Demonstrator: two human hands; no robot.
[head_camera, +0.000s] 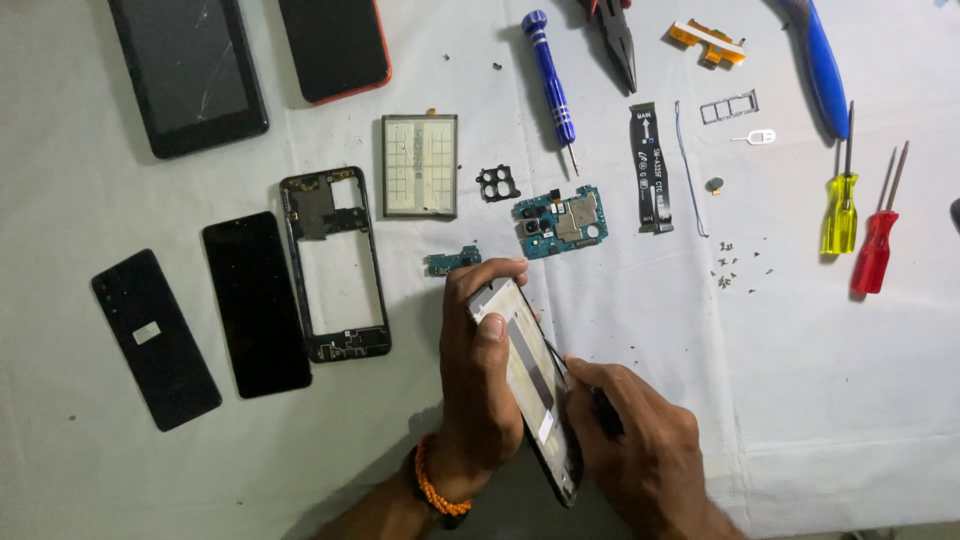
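White cloth (820, 380) lying under scattered parts, left hand (480, 385) gripping phone frame (530, 385), right hand (640, 450) pinching thin black tool (560, 365) against it.

Likely a phone repair bench: screwdrivers (552, 82), pliers (615, 40) and loose circuit boards (560, 222) on a white cloth (820, 380).

White cloth-covered table (840, 400), phone frame (335, 265), battery (420, 165), circuit board (560, 222), blue screwdriver (550, 85), yellow screwdriver (840, 205)
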